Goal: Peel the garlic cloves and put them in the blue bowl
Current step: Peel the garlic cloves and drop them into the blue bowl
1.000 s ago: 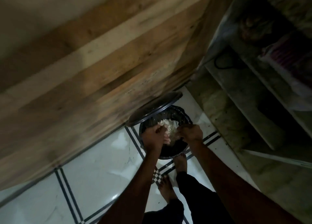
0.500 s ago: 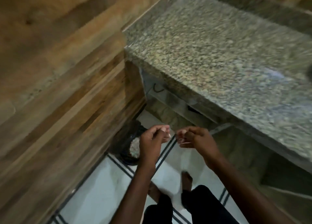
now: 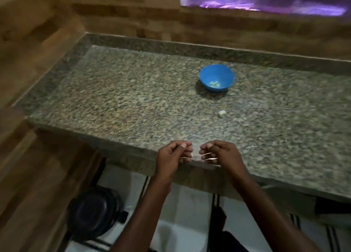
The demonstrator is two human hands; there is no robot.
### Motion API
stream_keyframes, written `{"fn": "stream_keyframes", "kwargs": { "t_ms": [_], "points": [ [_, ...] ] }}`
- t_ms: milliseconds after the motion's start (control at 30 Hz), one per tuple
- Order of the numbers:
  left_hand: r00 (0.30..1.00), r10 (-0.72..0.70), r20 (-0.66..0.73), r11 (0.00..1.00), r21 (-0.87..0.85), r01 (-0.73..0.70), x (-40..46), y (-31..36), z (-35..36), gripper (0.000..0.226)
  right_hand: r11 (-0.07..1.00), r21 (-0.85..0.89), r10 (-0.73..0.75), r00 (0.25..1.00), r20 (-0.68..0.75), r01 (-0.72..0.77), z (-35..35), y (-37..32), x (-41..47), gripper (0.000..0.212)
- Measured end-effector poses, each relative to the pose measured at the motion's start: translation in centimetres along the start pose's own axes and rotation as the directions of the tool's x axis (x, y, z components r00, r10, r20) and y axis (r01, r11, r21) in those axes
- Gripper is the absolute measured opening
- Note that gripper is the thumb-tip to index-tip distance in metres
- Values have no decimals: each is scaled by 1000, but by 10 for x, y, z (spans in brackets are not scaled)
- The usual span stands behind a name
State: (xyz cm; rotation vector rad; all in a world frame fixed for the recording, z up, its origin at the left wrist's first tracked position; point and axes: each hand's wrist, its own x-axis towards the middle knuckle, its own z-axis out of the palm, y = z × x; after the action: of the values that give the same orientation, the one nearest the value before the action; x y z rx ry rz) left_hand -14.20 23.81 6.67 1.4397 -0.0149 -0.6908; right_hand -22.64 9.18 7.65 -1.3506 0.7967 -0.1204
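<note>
A blue bowl [image 3: 216,80] stands on the granite counter [image 3: 133,103], toward the back, with a few pale peeled cloves at its bottom. One whitish garlic clove [image 3: 221,113] lies loose on the stone in front of the bowl. My left hand [image 3: 171,158] and my right hand [image 3: 220,153] hover side by side over the counter's front edge, well short of the clove. Both have fingers curled in toward the thumbs. I see nothing held in either hand.
A dark round bin [image 3: 95,211] sits on the white tiled floor [image 3: 186,210] below the counter's left end. Wood-patterned walls [image 3: 38,42] close the left and back sides. A window [image 3: 266,0] glows purple at the top right.
My view rose from the open bin on the floor up to the counter. Both hands lifted away from the bin to the counter's front edge. The bin's lid now looks closed.
</note>
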Motion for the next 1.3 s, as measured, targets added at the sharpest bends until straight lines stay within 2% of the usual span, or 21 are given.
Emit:
{"fn": "stream_keyframes", "kwargs": {
  "t_ms": [133, 267, 367, 467, 567, 633, 700, 733, 767, 900, 1067, 1300],
  "points": [
    [998, -27, 56, 998, 50, 24, 29, -4, 78, 20, 1000, 3, -13, 999, -41, 13, -70, -7, 26, 21],
    [998, -17, 66, 992, 127, 9, 65, -13, 124, 12, 999, -36, 13, 994, -104, -16, -113, -4, 57, 24],
    [999, 12, 40, 961, 274, -22, 98, -26, 141, 17, 991, -122, 29, 983, -179, -51, -136, 9, 93, 23],
    [996, 82, 29, 865, 495, -85, 132, -40, 147, 21, 932, -360, -91, 939, -331, -36, -152, 18, 134, 21],
    [977, 207, 55, 676, 714, -184, 164, -48, 147, 26, 807, -586, -224, 884, -410, -67, -157, 6, 165, 13],
    [953, 269, 138, 454, 855, -252, 181, -53, 143, 37, 723, -685, -246, 895, -371, -86, -159, 2, 181, 16],
    [932, 283, 225, 193, 939, -285, 191, -57, 138, 48, 651, -753, -262, 906, -334, -89, -159, 2, 195, 8],
    [928, 282, 245, 112, 952, -285, 193, -59, 136, 52, 629, -773, -271, 908, -320, -84, -158, 1, 199, 4],
    [925, 279, 258, 78, 954, -290, 194, -61, 134, 54, 617, -783, -279, 907, -314, -81, -157, 0, 204, 9],
    [916, 290, 278, 91, 944, -316, 195, -66, 130, 59, 676, -736, -329, 888, -321, -16, -143, -28, 227, 12],
    [942, 208, 262, 137, 946, -293, 197, -62, 129, 62, 756, -624, -440, 859, -262, 198, -107, -90, 276, 10],
    [942, 177, 284, 158, 937, -312, 202, -56, 125, 65, 737, -640, -424, 886, -187, 217, -80, -128, 329, 11]
  ]
}}
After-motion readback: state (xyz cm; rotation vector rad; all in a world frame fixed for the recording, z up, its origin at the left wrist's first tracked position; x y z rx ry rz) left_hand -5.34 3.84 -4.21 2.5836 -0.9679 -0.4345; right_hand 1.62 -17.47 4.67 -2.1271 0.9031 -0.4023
